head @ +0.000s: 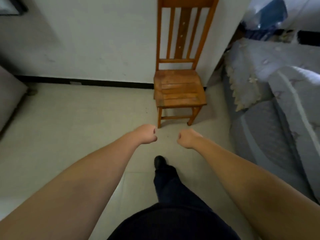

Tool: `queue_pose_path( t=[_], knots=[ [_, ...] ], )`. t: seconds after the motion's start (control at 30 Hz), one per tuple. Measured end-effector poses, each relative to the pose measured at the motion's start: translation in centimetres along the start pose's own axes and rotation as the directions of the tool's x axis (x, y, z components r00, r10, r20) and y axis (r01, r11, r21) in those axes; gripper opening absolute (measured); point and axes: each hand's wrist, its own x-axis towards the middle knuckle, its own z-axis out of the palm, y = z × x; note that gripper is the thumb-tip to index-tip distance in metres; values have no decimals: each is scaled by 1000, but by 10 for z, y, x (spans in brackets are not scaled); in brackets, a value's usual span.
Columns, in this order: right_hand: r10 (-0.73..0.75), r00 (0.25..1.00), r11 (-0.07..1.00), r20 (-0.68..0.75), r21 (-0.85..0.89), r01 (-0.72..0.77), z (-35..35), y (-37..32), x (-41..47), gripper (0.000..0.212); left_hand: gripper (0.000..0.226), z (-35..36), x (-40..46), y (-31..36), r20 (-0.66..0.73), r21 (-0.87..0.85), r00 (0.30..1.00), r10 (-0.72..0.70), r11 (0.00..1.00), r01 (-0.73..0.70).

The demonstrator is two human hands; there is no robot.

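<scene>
Both my arms stretch forward over the tiled floor. My left hand (147,134) is curled into a fist and holds nothing. My right hand (187,138) is also a fist with nothing in it. The two fists hang a short gap apart, just in front of a wooden chair (180,90) that stands against the white wall, its slatted seat bare. The fists do not touch the chair.
A bed or sofa with a grey-blue patterned cover (277,104) fills the right side. A grey piece of furniture (10,101) juts in at the left edge. My dark trouser leg and black shoe (160,161) step forward on the pale floor.
</scene>
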Motion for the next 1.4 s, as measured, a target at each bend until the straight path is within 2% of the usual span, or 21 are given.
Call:
queue_pose_path(
  t=[0.1,0.23,0.3,0.37,0.47,0.57,0.63,0.73,1.03,1.1,1.2,1.27,1.4],
  knots=[
    [-58,998,997,16,-46,58,-44,-22,49,34,26,-42,29,-19,-31,-59,997,-71,996,69],
    [-163,985,977,54,-128,169,-98,-66,114,33,8,-105,61,-55,-89,-147,980,-178,975,164],
    [-208,976,964,61,-157,215,-120,-92,142,31,29,-128,71,-75,-127,-192,963,-239,958,213],
    [-269,959,931,85,-231,282,-142,-132,171,32,40,-148,76,-102,-148,-267,933,-328,922,281],
    [-353,929,881,113,-294,371,-155,-185,197,36,42,-160,77,-137,-133,-323,906,-402,882,344],
    [-416,887,805,201,-372,462,-157,-244,224,23,41,-171,71,-183,-130,-389,866,-483,828,404],
    [-446,867,765,222,-408,499,-153,-286,242,35,39,-178,68,-218,-128,-435,842,-524,793,427],
    [-484,839,716,248,-439,543,-150,-350,263,40,37,-191,69,-276,-124,-468,820,-559,762,448],
    [-533,812,667,237,-473,575,-174,-557,299,32,37,-289,54,-451,-179,-540,769,-614,715,445],
    [-557,800,650,225,-481,588,-178,-610,303,37,39,-312,42,-492,-202,-568,738,-644,691,447],
    [-603,763,613,231,-477,629,-186,-661,306,27,40,-332,30,-524,-237,-610,706,-667,668,427],
    [-615,744,593,263,-468,655,-180,-702,312,33,40,-337,17,-553,-228,-645,671,-706,626,439],
    [-662,688,490,296,-524,697,-172,-765,325,25,39,-344,3,-601,-208,-698,603,-770,549,460]
  ],
)
